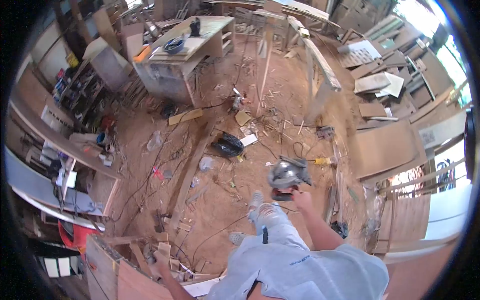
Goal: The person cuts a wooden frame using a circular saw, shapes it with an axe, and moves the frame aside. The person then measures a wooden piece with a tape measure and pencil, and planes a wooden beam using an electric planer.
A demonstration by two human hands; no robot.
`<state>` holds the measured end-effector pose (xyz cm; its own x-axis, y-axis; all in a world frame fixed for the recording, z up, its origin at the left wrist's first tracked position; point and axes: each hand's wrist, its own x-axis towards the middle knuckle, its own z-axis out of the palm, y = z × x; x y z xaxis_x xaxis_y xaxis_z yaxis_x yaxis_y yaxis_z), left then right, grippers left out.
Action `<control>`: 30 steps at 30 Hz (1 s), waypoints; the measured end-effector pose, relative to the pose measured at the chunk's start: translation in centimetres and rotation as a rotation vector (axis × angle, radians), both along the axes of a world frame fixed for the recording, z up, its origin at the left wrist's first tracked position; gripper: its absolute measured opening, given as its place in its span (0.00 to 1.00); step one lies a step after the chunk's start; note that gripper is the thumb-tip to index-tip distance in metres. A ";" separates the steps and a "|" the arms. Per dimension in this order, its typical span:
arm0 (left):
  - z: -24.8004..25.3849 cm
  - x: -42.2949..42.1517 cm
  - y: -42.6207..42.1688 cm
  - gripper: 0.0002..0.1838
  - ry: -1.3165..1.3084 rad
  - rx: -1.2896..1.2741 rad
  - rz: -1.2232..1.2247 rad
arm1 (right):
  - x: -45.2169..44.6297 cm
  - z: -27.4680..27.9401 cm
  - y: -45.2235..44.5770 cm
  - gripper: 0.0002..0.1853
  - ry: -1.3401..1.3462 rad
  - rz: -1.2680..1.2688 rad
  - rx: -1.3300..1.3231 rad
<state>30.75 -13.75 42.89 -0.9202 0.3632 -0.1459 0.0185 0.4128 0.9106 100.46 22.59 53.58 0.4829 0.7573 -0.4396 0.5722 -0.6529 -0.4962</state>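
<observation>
My right hand [301, 199] is closed around the handle of a circular saw [288, 172], held out over the floor in front of my right leg. The saw's silver blade guard faces up and away from me. Low on the left, my left hand [160, 264] reaches down beside a wooden panel [135, 280]. Its fingers look curled at a small greyish thing [149, 254], too small and dim to name. Short wood offcuts [164, 248] lie right by that hand.
A worktable [165, 75] carrying a blue bowl [174, 46] stands at the back left. Cords, scraps and a black plastic bag [228, 145] litter the dirt floor. Long boards on supports [320, 62] stand ahead; sheets and panels [385, 145] lean along the right.
</observation>
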 end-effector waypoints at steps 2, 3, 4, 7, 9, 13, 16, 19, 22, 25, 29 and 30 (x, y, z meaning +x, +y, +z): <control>4.0 8.4 9.5 0.22 0.139 -0.183 -0.203 | 8.1 -3.5 -1.3 0.22 -0.044 -0.126 0.067; 6.1 13.0 14.5 0.21 0.222 -0.256 -0.322 | 13.0 -7.1 -2.7 0.21 -0.099 -0.117 0.056; 8.6 17.2 19.1 0.18 0.152 -0.229 -0.417 | 17.8 -10.6 -4.0 0.20 -0.155 -0.109 0.045; 10.2 27.0 31.0 0.13 -0.125 -0.133 -0.648 | 27.5 -15.6 -8.8 0.18 -0.146 -0.294 0.035; 11.6 33.5 39.6 0.12 -0.305 -0.027 -0.813 | 27.9 -8.8 -8.6 0.21 0.255 -0.656 -0.035; 11.1 46.8 57.2 0.11 -0.472 0.220 -0.952 | 31.7 -8.1 -9.5 0.21 0.450 -1.127 -0.072; 17.1 57.0 69.5 0.12 -0.477 0.090 -1.046 | 33.4 -7.6 -8.7 0.21 0.468 -1.276 -0.117; 18.4 64.3 80.0 0.14 -0.685 0.247 -1.204 | 35.5 -6.5 -6.3 0.20 0.470 -1.365 -0.122; 22.8 69.9 87.7 0.20 -0.634 0.218 -1.269 | 37.8 -5.7 -2.0 0.19 0.460 -1.393 -0.151; 26.4 74.6 95.7 0.23 -0.642 0.299 -1.308 | 40.6 -5.3 4.3 0.19 0.451 -1.391 -0.161; 29.7 78.8 108.5 0.29 -0.654 0.425 -1.426 | 44.6 -4.9 14.3 0.18 0.422 -1.364 -0.142; 29.8 79.9 112.2 0.29 -0.674 0.448 -1.425 | 45.3 -4.8 16.9 0.18 0.413 -1.363 -0.134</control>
<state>110.65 98.44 72.65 0.3570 0.9340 -0.0139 -0.2961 0.1273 0.9466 145.81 39.54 48.74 0.6088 -0.2430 -0.7552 -0.6962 -0.6200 -0.3618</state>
